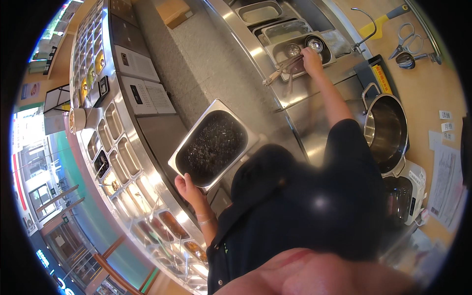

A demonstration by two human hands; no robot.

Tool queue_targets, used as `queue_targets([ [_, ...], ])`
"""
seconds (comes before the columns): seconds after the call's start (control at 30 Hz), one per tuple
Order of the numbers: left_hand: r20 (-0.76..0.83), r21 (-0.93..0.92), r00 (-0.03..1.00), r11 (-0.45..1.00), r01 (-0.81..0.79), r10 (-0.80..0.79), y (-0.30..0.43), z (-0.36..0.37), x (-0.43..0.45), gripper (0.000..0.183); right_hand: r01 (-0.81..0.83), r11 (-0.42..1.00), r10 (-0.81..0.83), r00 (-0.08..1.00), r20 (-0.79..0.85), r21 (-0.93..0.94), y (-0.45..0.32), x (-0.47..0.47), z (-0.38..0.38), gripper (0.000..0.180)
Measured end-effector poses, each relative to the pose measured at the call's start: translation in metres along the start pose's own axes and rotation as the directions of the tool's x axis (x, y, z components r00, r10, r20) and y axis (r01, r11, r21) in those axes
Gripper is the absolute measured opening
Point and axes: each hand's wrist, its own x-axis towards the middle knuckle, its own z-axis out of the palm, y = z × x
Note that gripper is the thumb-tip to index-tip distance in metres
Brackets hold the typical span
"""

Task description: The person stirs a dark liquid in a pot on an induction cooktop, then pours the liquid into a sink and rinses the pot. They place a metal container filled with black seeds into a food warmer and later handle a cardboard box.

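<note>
My left hand grips the near corner of a rectangular stainless steel food pan, which is held over the floor in front of my body. Dark, glossy food covers the inside of the pan; its exact kind is unclear. At the sink-side counter, my right hand has its fingers closed around a metal utensil handle. The utensils, several ladles with round shiny bowls, lie in a steel pan, their handles jutting over its near-left rim. My fingers hide part of the one I hold.
On the left runs a steel counter with many inset pans, some holding food. A large steel pot stands right, near a white appliance. Scissors and a yellow spatula are at upper right. A cardboard box sits on the floor.
</note>
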Motion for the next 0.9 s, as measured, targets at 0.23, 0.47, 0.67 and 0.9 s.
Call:
queue_targets([
  [0.23,-0.004,-0.012,1.0,1.0,0.013,-0.013,-0.003,-0.004,0.009,0.005,0.135,0.976,-0.116,0.986,0.119,-0.171,0.009,0.01,-0.016,0.008],
  [0.47,-0.076,-0.075,0.996,0.996,-0.043,0.037,-0.007,-0.019,0.021,0.009,-0.127,0.984,0.15,0.97,-0.193,0.127,-0.053,0.029,-0.097,0.011],
  [0.67,-0.181,-0.22,0.984,0.975,-0.034,-0.007,-0.028,-0.036,0.018,0.006,-0.255,0.13,-0.313,0.906,0.283,0.958,-0.239,0.037,-0.143,0.009],
  [0.9,-0.412,0.054,0.91,0.998,-0.024,0.045,-0.068,-0.103,0.01,0.005,-0.391,0.371,-0.893,0.097,0.439,0.842,-0.463,0.003,-0.072,0.006],
])
